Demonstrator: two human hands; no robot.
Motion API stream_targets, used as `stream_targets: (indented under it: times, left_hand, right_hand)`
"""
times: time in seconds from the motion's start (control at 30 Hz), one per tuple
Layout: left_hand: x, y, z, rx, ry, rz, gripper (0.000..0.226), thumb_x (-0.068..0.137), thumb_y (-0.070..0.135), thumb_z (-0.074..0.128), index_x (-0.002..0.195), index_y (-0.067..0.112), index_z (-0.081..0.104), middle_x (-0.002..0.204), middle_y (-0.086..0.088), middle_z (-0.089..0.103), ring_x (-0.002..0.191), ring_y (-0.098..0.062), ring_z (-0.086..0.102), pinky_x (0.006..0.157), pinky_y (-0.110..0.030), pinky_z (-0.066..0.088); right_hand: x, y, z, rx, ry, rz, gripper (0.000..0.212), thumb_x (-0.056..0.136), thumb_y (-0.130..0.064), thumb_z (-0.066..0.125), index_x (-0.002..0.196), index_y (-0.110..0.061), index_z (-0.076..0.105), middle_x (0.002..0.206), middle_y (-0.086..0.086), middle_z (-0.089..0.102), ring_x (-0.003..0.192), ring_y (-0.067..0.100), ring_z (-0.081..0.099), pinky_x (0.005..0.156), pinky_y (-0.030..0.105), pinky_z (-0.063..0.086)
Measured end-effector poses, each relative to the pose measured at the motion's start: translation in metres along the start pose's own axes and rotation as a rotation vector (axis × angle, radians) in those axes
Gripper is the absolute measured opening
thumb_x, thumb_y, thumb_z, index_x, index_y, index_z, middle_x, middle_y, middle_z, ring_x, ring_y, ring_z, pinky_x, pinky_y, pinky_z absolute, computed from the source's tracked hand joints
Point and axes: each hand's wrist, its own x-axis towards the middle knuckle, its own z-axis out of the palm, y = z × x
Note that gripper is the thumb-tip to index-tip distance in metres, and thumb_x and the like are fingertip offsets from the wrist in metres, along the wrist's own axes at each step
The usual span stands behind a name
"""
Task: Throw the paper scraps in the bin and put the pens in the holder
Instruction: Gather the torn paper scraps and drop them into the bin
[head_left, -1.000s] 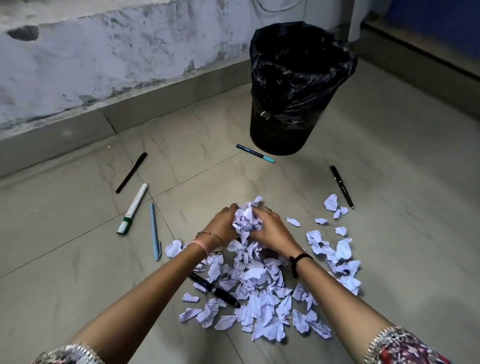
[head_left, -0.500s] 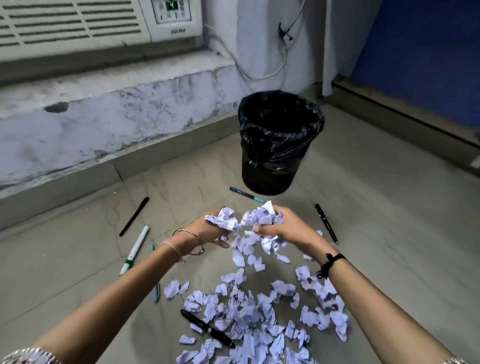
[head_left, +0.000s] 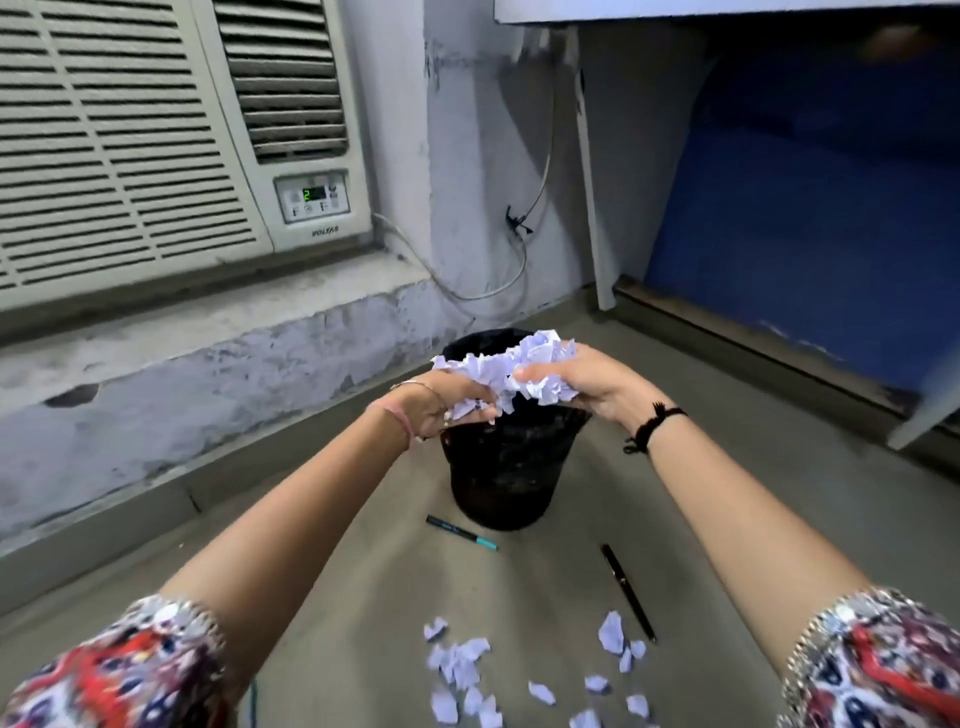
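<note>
Hands outstretched, cupping scraps over bin.

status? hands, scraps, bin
Left hand and right hand both shut on a scrap wad, held over the bin. Loose scraps and two pens on the floor. Nothing blocking.

Your short sleeves are red, white and blue print; left wrist wears bangles, right wrist a black thread.
</note>
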Motion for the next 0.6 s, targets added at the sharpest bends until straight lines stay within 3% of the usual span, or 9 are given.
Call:
stream_targets:
  times: [0.1, 0.17, 0.27, 0.33, 0.43, 0.5, 0.6]
  left_hand:
    - [0.038, 0.017, 0.011, -0.033, 0.013, -0.027, 0.016, 0.087, -0.01, 0.049, 0.081, 0.003, 0.055, 0.082, -0.009, 0.056, 0.056, -0.013, 0.062, 0.045, -0.015, 0.054]
    - [0.064, 0.018, 0.016, -0.045, 0.034, -0.036, 0.021, 0.087, -0.013, 0.046, 0.078, 0.005, 0.052, 0.078, -0.008, 0.053, 0.066, -0.014, 0.055, 0.051, -0.017, 0.056]
    - [0.094, 0.017, 0.019, 0.004, 0.08, -0.065, 0.02, 0.083, -0.011, 0.055, 0.096, 0.003, 0.051, 0.082, -0.016, 0.06, 0.063, -0.016, 0.055, 0.048, -0.026, 0.057]
    - [0.101, 0.019, 0.02, 0.064, 0.129, -0.086, 0.026, 0.081, -0.005, 0.062, 0.101, 0.003, 0.047, 0.074, -0.014, 0.061, 0.065, -0.017, 0.055, 0.049, -0.029, 0.053]
    - [0.107, 0.019, 0.022, 0.134, 0.15, -0.081, 0.059, 0.081, -0.003, 0.06, 0.133, 0.01, 0.035, 0.118, -0.014, 0.043, 0.112, -0.033, 0.048, 0.075, -0.049, 0.051]
    - [0.107, 0.015, 0.02, 0.175, 0.165, -0.064, 0.057, 0.083, -0.005, 0.055, 0.134, 0.012, 0.037, 0.117, -0.013, 0.039, 0.106, -0.031, 0.044, 0.079, -0.05, 0.049]
    - [0.104, 0.009, 0.017, 0.171, 0.157, -0.046, 0.021, 0.085, -0.005, 0.049, 0.097, 0.012, 0.054, 0.09, -0.008, 0.049, 0.075, -0.021, 0.047, 0.073, -0.042, 0.05]
  right_hand:
    - [0.044, 0.006, -0.018, -0.066, 0.198, 0.042, 0.02, 0.071, 0.001, 0.073, 0.085, -0.012, 0.066, 0.084, 0.006, 0.066, 0.071, 0.014, 0.062, 0.068, 0.022, 0.051]
    - [0.072, 0.021, -0.029, -0.101, 0.292, 0.096, 0.029, 0.064, 0.001, 0.076, 0.089, -0.009, 0.066, 0.089, 0.009, 0.064, 0.078, 0.02, 0.06, 0.071, 0.026, 0.049]
    - [0.103, 0.048, -0.041, -0.126, 0.374, 0.164, 0.035, 0.068, -0.009, 0.078, 0.101, -0.003, 0.068, 0.101, 0.011, 0.07, 0.091, 0.026, 0.066, 0.088, 0.035, 0.054]
    - [0.113, 0.053, -0.043, -0.135, 0.368, 0.205, 0.043, 0.068, -0.02, 0.078, 0.106, -0.007, 0.063, 0.107, 0.01, 0.068, 0.096, 0.027, 0.065, 0.089, 0.042, 0.054]
    - [0.108, 0.042, -0.033, -0.168, 0.347, 0.284, 0.024, 0.081, -0.021, 0.069, 0.097, -0.011, 0.054, 0.097, 0.008, 0.058, 0.093, 0.029, 0.058, 0.088, 0.049, 0.053]
    - [0.105, 0.04, -0.029, -0.152, 0.33, 0.327, 0.009, 0.087, -0.016, 0.062, 0.089, -0.013, 0.055, 0.098, 0.008, 0.052, 0.09, 0.033, 0.055, 0.081, 0.051, 0.055]
    - [0.098, 0.043, -0.027, -0.09, 0.393, 0.316, 0.01, 0.088, -0.008, 0.059, 0.098, -0.008, 0.061, 0.108, 0.012, 0.053, 0.088, 0.035, 0.061, 0.069, 0.042, 0.059]
